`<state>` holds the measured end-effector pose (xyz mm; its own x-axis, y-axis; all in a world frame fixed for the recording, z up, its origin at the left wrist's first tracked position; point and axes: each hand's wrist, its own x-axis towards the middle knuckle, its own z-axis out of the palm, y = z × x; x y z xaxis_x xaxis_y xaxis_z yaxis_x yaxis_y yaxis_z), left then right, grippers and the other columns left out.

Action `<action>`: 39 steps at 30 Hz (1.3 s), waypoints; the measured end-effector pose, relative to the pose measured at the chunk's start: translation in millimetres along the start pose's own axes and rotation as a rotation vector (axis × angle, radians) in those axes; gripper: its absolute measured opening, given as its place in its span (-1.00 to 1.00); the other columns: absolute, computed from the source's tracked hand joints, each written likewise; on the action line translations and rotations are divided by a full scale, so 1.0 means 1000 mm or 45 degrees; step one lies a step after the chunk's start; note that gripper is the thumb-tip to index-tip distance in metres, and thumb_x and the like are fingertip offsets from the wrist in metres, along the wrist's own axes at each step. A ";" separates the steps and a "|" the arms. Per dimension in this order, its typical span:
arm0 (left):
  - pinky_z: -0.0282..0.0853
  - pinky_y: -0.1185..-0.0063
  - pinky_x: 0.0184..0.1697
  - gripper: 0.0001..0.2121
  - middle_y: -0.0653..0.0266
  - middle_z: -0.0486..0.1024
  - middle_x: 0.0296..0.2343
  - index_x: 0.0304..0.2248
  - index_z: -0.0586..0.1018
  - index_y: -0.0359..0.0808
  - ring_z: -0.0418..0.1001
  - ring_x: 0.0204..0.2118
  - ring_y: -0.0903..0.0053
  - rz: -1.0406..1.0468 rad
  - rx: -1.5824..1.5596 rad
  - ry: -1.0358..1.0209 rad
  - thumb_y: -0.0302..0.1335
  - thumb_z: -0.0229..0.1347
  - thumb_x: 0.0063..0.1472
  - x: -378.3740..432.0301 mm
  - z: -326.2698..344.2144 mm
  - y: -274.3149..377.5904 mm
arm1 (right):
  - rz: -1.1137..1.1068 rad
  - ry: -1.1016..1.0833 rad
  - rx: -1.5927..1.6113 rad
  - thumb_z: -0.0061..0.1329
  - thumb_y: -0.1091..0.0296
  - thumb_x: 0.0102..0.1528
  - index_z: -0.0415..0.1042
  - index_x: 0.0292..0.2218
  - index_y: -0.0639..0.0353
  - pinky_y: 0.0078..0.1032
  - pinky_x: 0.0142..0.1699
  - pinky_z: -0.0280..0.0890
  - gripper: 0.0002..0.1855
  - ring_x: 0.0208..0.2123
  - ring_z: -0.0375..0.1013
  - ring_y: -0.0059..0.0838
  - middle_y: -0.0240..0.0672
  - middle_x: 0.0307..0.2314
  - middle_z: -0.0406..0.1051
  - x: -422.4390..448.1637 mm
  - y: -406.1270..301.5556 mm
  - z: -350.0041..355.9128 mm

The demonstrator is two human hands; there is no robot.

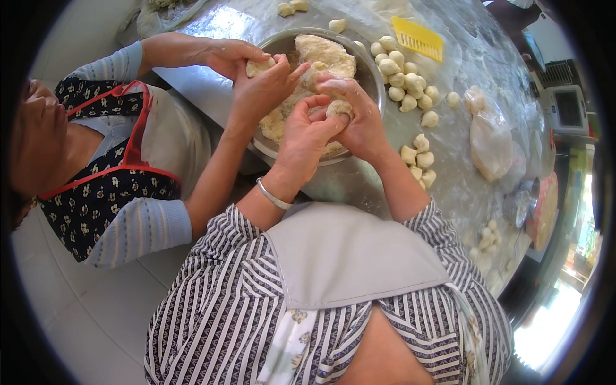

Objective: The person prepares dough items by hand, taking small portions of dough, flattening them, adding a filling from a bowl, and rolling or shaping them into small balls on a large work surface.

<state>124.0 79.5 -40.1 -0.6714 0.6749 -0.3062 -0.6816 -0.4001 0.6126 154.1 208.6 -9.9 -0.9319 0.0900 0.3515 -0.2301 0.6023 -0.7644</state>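
Over a round metal bowl (380,86), both my hands are closed around one small piece of dough (338,109). My left hand (305,130), with a silver bangle at its wrist, pinches it from the left with thumb and fingers. Curled around its right side is my right hand (361,118), whose thumb presses the dough; its fingers look floury. Beneath, the bowl contains a pale crumbly filling (272,125) and a large lump of the same stuff (327,53). My hands hide part of the bowl's contents.
At my left, a co-worker's hands (262,89) hold another dough piece (257,67) over the bowl's rim. Right of the bowl, the metal table (452,192) bears many dough balls (397,67), cut dough pieces (423,159), a yellow scraper (418,38) and a plastic bag (491,139).
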 end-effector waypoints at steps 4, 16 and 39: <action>0.46 0.63 -0.13 -0.59 0.29 0.50 -0.19 0.02 0.35 -0.32 0.49 -0.15 0.62 0.039 -0.147 -0.112 -0.50 0.20 0.22 -0.004 0.001 0.012 | 0.246 -0.114 0.293 0.08 0.25 0.19 0.54 -0.14 0.22 -0.46 0.02 0.40 -0.73 0.00 0.46 -0.36 -0.16 -0.12 0.50 -0.003 0.005 -0.011; 0.43 0.41 0.07 -0.69 0.28 0.44 -0.03 0.07 0.38 -0.26 0.50 -0.08 0.47 -0.113 -0.225 -0.243 -0.39 0.01 0.38 0.000 -0.010 0.002 | 0.507 -0.143 0.337 -0.31 -0.07 0.37 0.47 -0.01 0.34 -0.49 0.06 0.35 -0.41 0.01 0.44 -0.39 -0.18 -0.05 0.47 -0.006 0.003 -0.017; 0.42 0.51 -0.02 -0.70 0.28 0.54 -0.18 0.00 0.44 -0.30 0.55 -0.20 0.52 -0.050 -0.045 -0.112 -0.30 0.02 0.39 -0.010 0.011 0.004 | 0.629 -0.062 0.635 -0.54 -0.16 0.38 0.39 0.05 0.33 -0.42 0.13 0.32 -0.29 0.04 0.43 -0.33 -0.19 -0.03 0.46 -0.007 0.005 -0.013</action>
<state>130.7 77.7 -26.8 -0.6170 0.7415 -0.2636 -0.7179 -0.3931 0.5746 162.6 221.6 -9.3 -0.9692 0.2171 -0.1166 0.1332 0.0631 -0.9891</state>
